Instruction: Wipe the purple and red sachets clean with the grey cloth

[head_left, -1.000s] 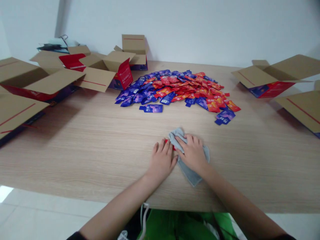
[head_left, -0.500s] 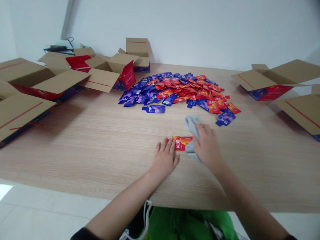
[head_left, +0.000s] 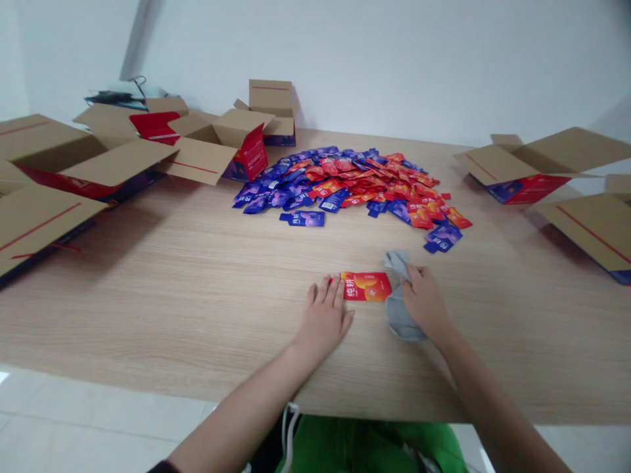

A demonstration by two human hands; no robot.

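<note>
A red pouch [head_left: 369,287] with orange fruit printed on it lies flat on the wooden table [head_left: 197,295]. My left hand [head_left: 323,315] rests on its left end, fingers stretched out and flat. Bunched in my right hand [head_left: 424,299] is a grey cloth [head_left: 401,318], just at the pouch's right end; the fingers are closed round it. Beyond my hands spreads a heap of blue and red pouches [head_left: 345,177]. One blue pouch [head_left: 305,219] lies apart at the heap's front left, another blue pouch [head_left: 444,236] at its front right.
Several open cardboard boxes crowd the left side, among them a near box [head_left: 44,217] and a box beside the heap [head_left: 251,154]. Two more stand at right: a far box [head_left: 537,187] and a near box [head_left: 591,223]. A white wall [head_left: 384,66] rises behind the table.
My right hand has moved right and a little nearer to me with the cloth, uncovering more of the red pouch. My left hand stays on the pouch's left end.
</note>
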